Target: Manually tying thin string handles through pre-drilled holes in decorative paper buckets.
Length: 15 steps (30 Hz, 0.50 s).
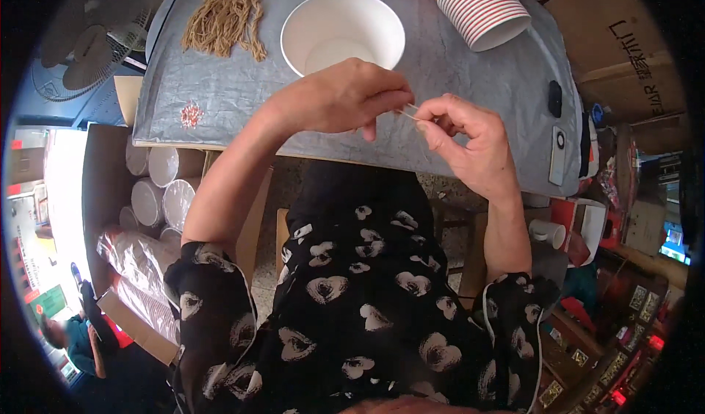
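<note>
Above the near edge of the table, my left hand and my right hand pinch a thin pale strand that spans the small gap between their fingertips. Whether it is string or a stick is too small to tell. Just beyond my left hand stands a white paper bucket, its mouth facing up, with no contents visible. A bundle of brown twine lies at the far left. Farther right, a stack of nested paper buckets with orange printing rests on its side.
A small heap of red-and-white bits lies on the grey-covered table. Near its right edge are a black object and a flat silvery one. Cartons hold wrapped stacked cups at left. Another person is far left.
</note>
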Each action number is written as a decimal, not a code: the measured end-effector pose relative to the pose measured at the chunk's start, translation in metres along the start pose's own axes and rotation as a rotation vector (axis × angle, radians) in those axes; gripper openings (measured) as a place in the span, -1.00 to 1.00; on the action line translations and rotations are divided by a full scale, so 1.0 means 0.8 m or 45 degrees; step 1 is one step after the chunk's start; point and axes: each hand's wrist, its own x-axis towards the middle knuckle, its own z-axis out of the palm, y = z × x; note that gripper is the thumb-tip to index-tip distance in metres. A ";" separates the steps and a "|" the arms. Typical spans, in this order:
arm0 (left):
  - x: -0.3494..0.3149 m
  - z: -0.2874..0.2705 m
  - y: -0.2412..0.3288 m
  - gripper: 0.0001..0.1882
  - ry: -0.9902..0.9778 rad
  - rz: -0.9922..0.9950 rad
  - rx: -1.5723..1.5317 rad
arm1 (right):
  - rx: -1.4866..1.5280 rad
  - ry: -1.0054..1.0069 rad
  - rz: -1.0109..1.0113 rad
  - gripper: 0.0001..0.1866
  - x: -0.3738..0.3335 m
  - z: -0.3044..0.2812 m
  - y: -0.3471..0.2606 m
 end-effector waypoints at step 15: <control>0.001 0.012 -0.008 -0.74 0.042 -0.085 -0.525 | 0.791 0.132 0.305 -0.85 0.004 0.002 0.042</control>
